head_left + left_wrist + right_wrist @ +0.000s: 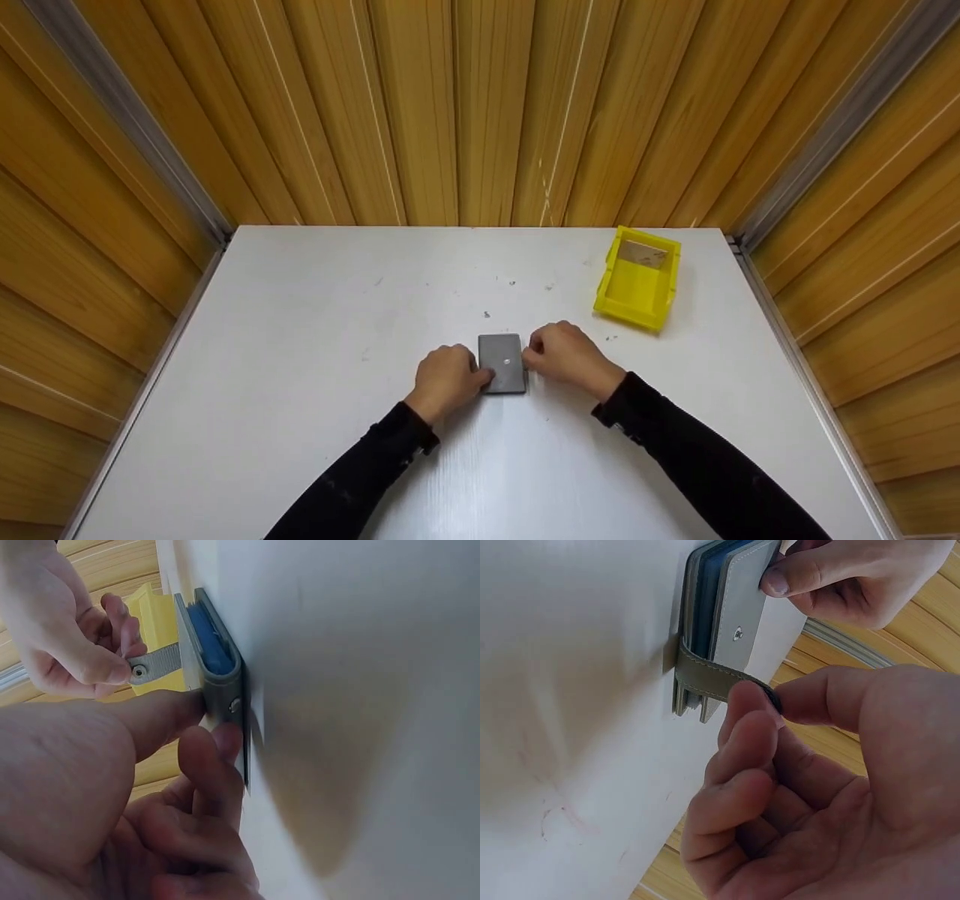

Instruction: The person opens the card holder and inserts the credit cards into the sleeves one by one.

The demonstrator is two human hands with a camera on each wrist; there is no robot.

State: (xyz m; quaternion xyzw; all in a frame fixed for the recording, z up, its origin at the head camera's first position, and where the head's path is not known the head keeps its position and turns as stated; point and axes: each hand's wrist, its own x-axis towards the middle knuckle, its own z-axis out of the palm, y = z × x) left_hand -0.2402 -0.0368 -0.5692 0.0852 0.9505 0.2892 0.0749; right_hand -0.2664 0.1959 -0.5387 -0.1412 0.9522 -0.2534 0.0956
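Observation:
A small grey card holder (501, 352) lies closed on the white table, its snap stud visible on the cover. Blue inner sleeves (214, 645) show between its covers in the left wrist view. My left hand (448, 379) holds it at the left edge, thumb on the cover and fingers against the spine side. With thumb and forefinger, my right hand (568, 355) pinches the end of the holder's strap (712, 679). That strap stands away from the cover, unfastened, and its metal snap (138, 671) faces the left wrist camera.
A yellow bin (637, 289) with a pale label inside stands at the table's back right. Small dark marks dot the white tabletop (337, 315) beyond the hands. Wood-patterned walls (480, 112) enclose the table at the back and both sides.

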